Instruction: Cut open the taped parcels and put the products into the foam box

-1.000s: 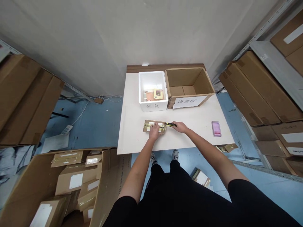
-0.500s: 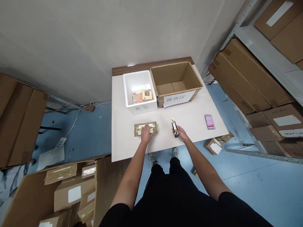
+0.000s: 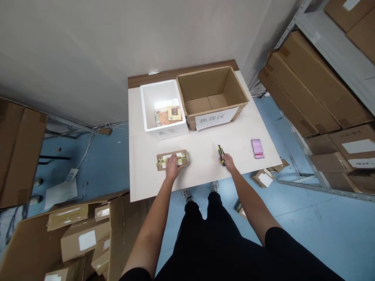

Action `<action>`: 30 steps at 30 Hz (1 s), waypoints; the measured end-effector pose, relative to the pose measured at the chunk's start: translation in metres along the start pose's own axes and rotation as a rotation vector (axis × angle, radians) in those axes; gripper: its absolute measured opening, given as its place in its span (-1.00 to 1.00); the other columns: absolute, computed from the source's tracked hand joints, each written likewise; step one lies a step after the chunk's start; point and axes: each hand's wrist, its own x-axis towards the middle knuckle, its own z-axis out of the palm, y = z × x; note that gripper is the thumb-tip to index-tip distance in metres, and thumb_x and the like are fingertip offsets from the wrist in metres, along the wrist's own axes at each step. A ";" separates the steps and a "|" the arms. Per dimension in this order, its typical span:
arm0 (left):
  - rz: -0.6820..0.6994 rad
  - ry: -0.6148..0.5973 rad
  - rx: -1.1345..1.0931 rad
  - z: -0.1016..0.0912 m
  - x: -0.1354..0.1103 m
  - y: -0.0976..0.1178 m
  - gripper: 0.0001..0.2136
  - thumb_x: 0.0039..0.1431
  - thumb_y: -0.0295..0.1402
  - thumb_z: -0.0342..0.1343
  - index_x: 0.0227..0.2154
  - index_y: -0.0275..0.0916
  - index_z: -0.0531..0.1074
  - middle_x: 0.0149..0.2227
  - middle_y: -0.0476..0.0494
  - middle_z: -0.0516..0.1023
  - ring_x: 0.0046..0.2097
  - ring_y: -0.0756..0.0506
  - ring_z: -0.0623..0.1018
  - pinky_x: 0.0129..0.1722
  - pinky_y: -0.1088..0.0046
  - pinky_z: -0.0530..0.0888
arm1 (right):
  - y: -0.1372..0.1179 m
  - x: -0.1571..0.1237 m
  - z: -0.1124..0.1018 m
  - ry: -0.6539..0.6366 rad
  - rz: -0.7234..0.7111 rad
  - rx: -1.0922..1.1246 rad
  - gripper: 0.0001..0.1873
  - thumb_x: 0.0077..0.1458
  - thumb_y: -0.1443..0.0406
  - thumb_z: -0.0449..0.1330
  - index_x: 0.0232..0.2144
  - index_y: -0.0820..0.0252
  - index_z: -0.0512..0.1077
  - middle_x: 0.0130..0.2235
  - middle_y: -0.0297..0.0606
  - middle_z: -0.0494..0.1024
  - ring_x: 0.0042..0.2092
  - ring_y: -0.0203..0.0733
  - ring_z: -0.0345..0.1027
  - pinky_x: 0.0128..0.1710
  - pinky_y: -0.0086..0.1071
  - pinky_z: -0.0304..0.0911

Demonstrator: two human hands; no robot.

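A small cardboard box (image 3: 161,160) wrapped in shiny tape lies flat on the white tabletop. Over its right half is my left hand (image 3: 173,166), gripping it with the fingers across the top and the thumb near the right end. My right hand (image 3: 227,161) is closed round a black and yellow utility knife (image 3: 221,153), held above the table to the right of the box. The knife points away from me; whether its blade is out is too small to tell.
Behind the box stand a white foam bin (image 3: 172,130) holding several flat packets (image 3: 166,115) and an open carton (image 3: 191,123) with a paper sign. A pixelated pink item (image 3: 258,148) lies at right. A big carton of parcels (image 3: 117,230) stands lower left; shelving (image 3: 325,35) is at right.
My right hand has turned the utility knife and shifted it slightly right, away from the box. My left hand stays on the box. The whole view has shifted slightly.
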 end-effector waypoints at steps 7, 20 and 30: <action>0.004 0.019 0.006 0.000 -0.001 0.005 -0.57 0.10 -0.35 0.41 0.00 -0.10 0.39 0.36 -0.28 0.39 0.45 -0.28 0.27 0.47 0.01 0.05 | 0.000 0.011 -0.031 0.232 -0.019 -0.659 -0.50 0.33 -0.10 0.07 -0.17 0.23 0.46 -0.17 0.05 0.60 -0.19 -0.03 0.48 -0.29 -0.27 0.36; 0.075 0.175 0.106 0.003 -0.044 0.016 -0.62 0.23 -0.36 0.30 0.11 -0.13 0.50 0.40 -0.34 0.32 0.46 -0.39 0.20 0.37 -0.02 0.23 | -0.002 -0.014 0.184 -0.127 -0.160 -0.836 -0.56 0.36 0.12 0.28 0.17 0.19 0.44 0.17 -0.13 0.49 0.08 0.00 0.48 0.05 -0.03 0.48; 0.008 0.009 -0.062 -0.001 -0.079 -0.001 -0.68 0.49 -0.30 -0.03 0.17 -0.08 0.51 0.05 -0.23 0.62 0.07 -0.21 0.57 0.13 0.26 0.45 | -0.017 0.008 0.240 -0.113 0.040 -0.782 -0.62 0.14 0.08 0.37 -0.09 0.18 0.53 -0.31 -0.30 0.64 -0.31 -0.19 0.53 -0.24 -0.37 0.44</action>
